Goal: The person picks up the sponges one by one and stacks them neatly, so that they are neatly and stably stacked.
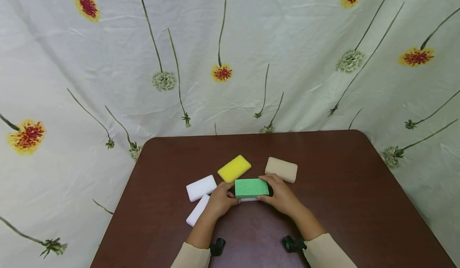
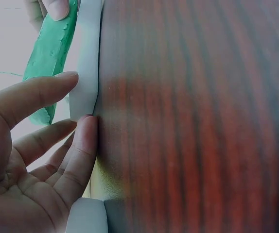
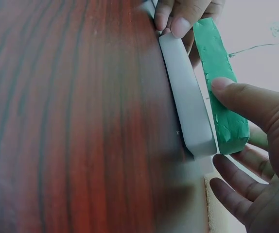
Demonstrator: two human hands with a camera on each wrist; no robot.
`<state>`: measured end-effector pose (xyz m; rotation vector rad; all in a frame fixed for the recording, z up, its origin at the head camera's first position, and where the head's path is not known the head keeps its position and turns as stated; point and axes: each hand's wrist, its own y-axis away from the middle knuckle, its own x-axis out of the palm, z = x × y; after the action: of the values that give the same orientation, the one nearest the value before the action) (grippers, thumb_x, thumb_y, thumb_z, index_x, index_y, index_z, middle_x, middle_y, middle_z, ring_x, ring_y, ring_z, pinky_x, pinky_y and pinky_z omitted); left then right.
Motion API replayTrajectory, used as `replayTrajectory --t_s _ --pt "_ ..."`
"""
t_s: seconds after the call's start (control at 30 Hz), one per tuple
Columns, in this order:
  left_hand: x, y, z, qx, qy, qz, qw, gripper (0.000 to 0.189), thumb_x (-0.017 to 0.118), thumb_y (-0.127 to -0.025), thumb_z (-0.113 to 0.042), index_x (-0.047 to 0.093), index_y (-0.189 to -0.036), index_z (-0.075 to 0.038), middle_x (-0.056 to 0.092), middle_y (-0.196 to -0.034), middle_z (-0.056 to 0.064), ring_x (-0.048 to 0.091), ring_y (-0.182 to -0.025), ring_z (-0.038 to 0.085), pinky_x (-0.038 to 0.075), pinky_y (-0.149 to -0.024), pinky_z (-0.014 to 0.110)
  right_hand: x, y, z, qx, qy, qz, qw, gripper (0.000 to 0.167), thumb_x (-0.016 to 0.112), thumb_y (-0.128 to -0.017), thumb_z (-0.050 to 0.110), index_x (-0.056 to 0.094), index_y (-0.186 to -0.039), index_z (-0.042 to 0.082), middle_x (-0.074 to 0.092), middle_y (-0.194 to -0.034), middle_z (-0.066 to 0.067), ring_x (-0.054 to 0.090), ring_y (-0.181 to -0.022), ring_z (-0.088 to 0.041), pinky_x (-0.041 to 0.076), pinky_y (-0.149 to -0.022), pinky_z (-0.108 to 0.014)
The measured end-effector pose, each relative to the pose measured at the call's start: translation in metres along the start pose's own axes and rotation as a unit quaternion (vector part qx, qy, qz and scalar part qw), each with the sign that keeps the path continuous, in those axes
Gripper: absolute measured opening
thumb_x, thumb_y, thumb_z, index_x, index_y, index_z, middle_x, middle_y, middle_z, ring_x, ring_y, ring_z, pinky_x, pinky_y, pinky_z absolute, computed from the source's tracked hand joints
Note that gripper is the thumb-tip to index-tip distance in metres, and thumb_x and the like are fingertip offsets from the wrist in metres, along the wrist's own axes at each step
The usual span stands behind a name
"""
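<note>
My right hand (image 1: 280, 195) grips a green rectangular block (image 1: 251, 188) by its end, the thumb pressed on one long side in the right wrist view. Under it a white block (image 3: 188, 92) lies flat on the table, largely covered by the green one in the head view. A narrow gap shows between the two in the right wrist view. With thumb and fingers my left hand (image 1: 220, 201) holds the other end of that white block. Both wrist views show the green block (image 2: 52, 53) slightly tilted over the white one.
Behind the hands lie a yellow block (image 1: 234, 168) and a beige block (image 1: 281, 169). Left of my left hand are two more white blocks, one farther back (image 1: 201, 188) and one partly behind my forearm (image 1: 197, 212). The brown table (image 1: 352, 188) meets a flowered cloth (image 1: 201, 112) at the back.
</note>
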<state>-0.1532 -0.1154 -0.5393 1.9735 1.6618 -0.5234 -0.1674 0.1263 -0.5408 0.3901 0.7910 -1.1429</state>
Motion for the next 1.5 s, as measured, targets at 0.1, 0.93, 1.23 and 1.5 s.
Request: replayTrajectory --t_s 0.1,0.93,1.23,1.5 --pt "0.000 0.000 0.000 0.003 0.001 0.000 1.0000 0.071 0.086 -0.076 -0.009 0.058 -0.140 0.000 0.061 -0.126 0.016 0.067 -0.090 0.019 0.053 -0.069 0.029 0.000 0.000 0.000 -0.003 0.001 -0.001 1.0000 0.066 0.083 -0.084 0.026 0.056 -0.142 0.009 0.055 -0.140 -0.009 0.056 -0.128 -0.028 0.048 -0.104 -0.048" --pt "0.001 -0.002 0.000 -0.005 -0.009 -0.003 0.9999 0.070 0.087 -0.074 -0.007 0.059 -0.137 0.003 0.061 -0.126 0.017 0.067 -0.092 0.020 0.053 -0.069 0.029 0.002 0.000 0.001 0.022 0.007 0.010 0.9997 0.068 0.083 -0.084 0.026 0.055 -0.144 0.012 0.053 -0.137 -0.006 0.059 -0.122 -0.024 0.050 -0.100 -0.046" --pt "0.000 0.000 -0.004 -0.012 0.000 0.003 0.9999 0.076 0.086 -0.076 -0.010 0.053 -0.144 -0.002 0.060 -0.118 0.012 0.065 -0.095 0.018 0.052 -0.072 0.028 0.003 0.000 0.001 0.019 0.006 0.014 0.9997 0.068 0.083 -0.084 0.025 0.054 -0.145 0.010 0.053 -0.138 -0.007 0.058 -0.123 -0.025 0.049 -0.102 -0.046" --pt "0.000 0.009 -0.004 -0.014 0.037 0.003 0.9992 0.078 0.083 -0.083 -0.020 0.046 -0.151 -0.012 0.062 -0.126 0.014 0.065 -0.105 0.024 0.054 -0.079 0.036 0.003 0.001 0.002 0.020 0.003 0.013 0.9997 0.068 0.082 -0.085 0.024 0.053 -0.146 0.010 0.052 -0.139 -0.008 0.057 -0.126 -0.026 0.048 -0.103 -0.047"
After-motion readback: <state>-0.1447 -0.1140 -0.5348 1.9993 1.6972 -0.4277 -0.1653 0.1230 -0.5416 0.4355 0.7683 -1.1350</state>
